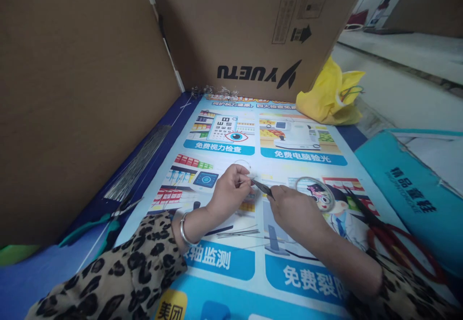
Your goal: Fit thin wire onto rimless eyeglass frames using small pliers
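My left hand (229, 189), in a leopard-print sleeve with a bangle (184, 230) at the wrist, pinches a fine wire (249, 171) between thumb and fingertips. Part of that wire curves up above the fingers. Closed around the handles of dark-tipped pliers (263, 187), my right hand (294, 209) brings their jaws right up to the left fingertips. Whether the jaws grip the wire is too small to tell. Just beyond my right hand lies a round coil of wire (331, 195). Several cut wire lengths (238, 232) rest on the printed sheet below my left hand.
Cardboard walls (231, 25) stand at the back and left. Along the left lie a bundle of wires (139, 163) and teal-handled scissors (108, 223). Red-handled scissors (401, 247), a teal box (412, 185) and a yellow bag (327, 98) are on the right. Small wire pieces (217, 90) sit at the back.
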Demonstrator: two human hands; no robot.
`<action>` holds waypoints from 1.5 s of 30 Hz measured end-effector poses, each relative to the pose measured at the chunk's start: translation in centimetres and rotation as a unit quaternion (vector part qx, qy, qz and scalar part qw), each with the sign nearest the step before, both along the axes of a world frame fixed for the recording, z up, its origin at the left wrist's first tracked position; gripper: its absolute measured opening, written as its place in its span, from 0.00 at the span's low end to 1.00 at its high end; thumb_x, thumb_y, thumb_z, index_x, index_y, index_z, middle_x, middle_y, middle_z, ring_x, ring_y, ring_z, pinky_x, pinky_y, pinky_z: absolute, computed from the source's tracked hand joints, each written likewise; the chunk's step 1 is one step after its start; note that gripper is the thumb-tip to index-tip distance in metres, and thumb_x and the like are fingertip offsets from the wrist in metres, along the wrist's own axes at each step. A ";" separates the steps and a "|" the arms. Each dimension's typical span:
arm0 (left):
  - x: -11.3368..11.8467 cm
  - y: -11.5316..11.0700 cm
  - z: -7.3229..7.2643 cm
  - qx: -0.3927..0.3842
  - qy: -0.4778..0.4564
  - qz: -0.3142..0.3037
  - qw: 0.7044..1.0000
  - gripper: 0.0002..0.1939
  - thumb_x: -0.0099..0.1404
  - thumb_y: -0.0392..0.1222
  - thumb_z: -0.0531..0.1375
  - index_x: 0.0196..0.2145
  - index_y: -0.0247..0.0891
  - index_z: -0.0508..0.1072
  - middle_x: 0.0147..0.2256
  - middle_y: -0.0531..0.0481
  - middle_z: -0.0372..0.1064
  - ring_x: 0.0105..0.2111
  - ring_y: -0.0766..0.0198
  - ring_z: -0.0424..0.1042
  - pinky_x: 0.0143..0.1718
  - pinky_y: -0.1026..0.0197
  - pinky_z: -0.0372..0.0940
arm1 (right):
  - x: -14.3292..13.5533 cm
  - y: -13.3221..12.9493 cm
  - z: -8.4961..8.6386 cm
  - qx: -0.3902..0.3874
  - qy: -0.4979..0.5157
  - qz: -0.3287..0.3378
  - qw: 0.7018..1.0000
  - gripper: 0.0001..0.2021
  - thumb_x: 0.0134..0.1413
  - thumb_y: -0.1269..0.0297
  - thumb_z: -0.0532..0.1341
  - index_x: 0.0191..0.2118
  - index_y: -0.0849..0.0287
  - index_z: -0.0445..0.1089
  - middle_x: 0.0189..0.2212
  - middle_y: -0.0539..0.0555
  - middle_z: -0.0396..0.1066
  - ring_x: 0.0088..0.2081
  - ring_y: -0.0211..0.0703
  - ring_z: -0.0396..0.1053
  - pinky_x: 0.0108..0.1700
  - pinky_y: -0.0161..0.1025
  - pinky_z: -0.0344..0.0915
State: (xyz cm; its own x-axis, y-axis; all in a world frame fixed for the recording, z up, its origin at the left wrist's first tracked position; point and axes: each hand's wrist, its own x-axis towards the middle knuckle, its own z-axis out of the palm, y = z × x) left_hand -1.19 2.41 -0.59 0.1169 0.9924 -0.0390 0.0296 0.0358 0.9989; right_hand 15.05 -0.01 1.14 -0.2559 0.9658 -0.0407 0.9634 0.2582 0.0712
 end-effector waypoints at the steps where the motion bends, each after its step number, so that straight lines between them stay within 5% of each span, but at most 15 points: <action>1: 0.0 0.0 0.1 -0.005 -0.006 -0.004 1.000 0.11 0.56 0.35 0.56 0.38 0.39 0.60 0.26 0.56 0.68 0.27 0.68 0.72 0.31 0.66 0.64 | 0.0 0.0 0.0 -0.003 0.006 -0.001 1.000 0.08 0.58 0.65 0.49 0.35 0.58 0.64 0.30 0.55 0.72 0.29 0.46 0.70 0.24 0.37 0.49; 9: -1.0 1.0 0.6 -0.034 -0.057 0.015 0.998 0.08 0.54 0.35 0.58 0.33 0.37 0.62 0.26 0.54 0.69 0.21 0.72 0.68 0.24 0.69 0.61 | 0.3 0.2 0.1 -0.021 0.082 -0.011 0.996 0.13 0.59 0.55 0.48 0.39 0.57 0.63 0.33 0.54 0.70 0.33 0.44 0.68 0.27 0.36 0.52; 14: -2.2 1.9 1.2 -0.022 -0.094 0.053 0.994 0.08 0.53 0.35 0.59 0.32 0.36 0.64 0.28 0.51 0.71 0.20 0.72 0.67 0.20 0.69 0.57 | -0.1 -0.1 -0.2 0.034 0.055 0.018 0.998 0.13 0.58 0.55 0.51 0.40 0.57 0.65 0.37 0.57 0.67 0.42 0.49 0.63 0.31 0.37 0.55; 23: -2.1 0.8 1.6 -0.120 -0.189 -0.091 0.970 0.08 0.56 0.38 0.61 0.33 0.35 0.66 0.31 0.48 0.72 0.23 0.72 0.69 0.24 0.69 0.59 | -0.3 -0.2 -0.3 0.054 0.128 0.079 0.987 0.13 0.59 0.61 0.49 0.37 0.60 0.69 0.35 0.58 0.68 0.42 0.49 0.61 0.44 0.45 0.55; 26: -1.5 0.1 1.6 -0.140 -0.185 -0.115 0.966 0.09 0.56 0.40 0.62 0.33 0.35 0.65 0.29 0.48 0.73 0.22 0.72 0.69 0.25 0.69 0.60 | 0.0 0.1 -0.1 0.020 0.279 0.069 0.958 0.14 0.61 0.62 0.47 0.35 0.59 0.69 0.33 0.55 0.69 0.40 0.44 0.63 0.44 0.41 0.57; 33: -0.4 -1.1 1.1 -0.171 -0.147 -0.166 0.960 0.13 0.56 0.44 0.62 0.33 0.34 0.65 0.24 0.50 0.71 0.22 0.71 0.70 0.23 0.70 0.59 | -0.3 0.3 0.6 -0.133 0.551 -0.027 0.824 0.12 0.57 0.57 0.52 0.34 0.58 0.67 0.29 0.50 0.70 0.33 0.38 0.67 0.37 0.36 0.62; 42: -0.5 -1.2 1.2 -0.078 -0.037 -0.150 0.985 0.15 0.61 0.53 0.54 0.31 0.36 0.63 0.26 0.53 0.66 0.23 0.71 0.65 0.24 0.67 0.59 | -0.4 0.5 -0.1 -0.123 0.559 -0.060 0.818 0.09 0.53 0.58 0.55 0.29 0.58 0.65 0.24 0.48 0.67 0.29 0.36 0.63 0.32 0.35 0.60; 45: -0.4 -1.2 1.3 0.014 0.073 -0.096 0.993 0.16 0.63 0.52 0.52 0.27 0.36 0.65 0.22 0.55 0.60 0.24 0.70 0.60 0.26 0.67 0.56 | -0.8 0.4 -0.4 -0.136 0.618 -0.059 0.772 0.08 0.51 0.58 0.57 0.29 0.58 0.64 0.24 0.47 0.64 0.27 0.34 0.60 0.30 0.33 0.59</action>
State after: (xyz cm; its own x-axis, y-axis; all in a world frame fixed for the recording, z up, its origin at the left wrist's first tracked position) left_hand -1.62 1.17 0.72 0.2983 0.9536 -0.0415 0.1775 -0.0127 0.9840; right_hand 14.23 0.38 0.75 -0.1735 0.9839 -0.0417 0.2699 0.0068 -0.9629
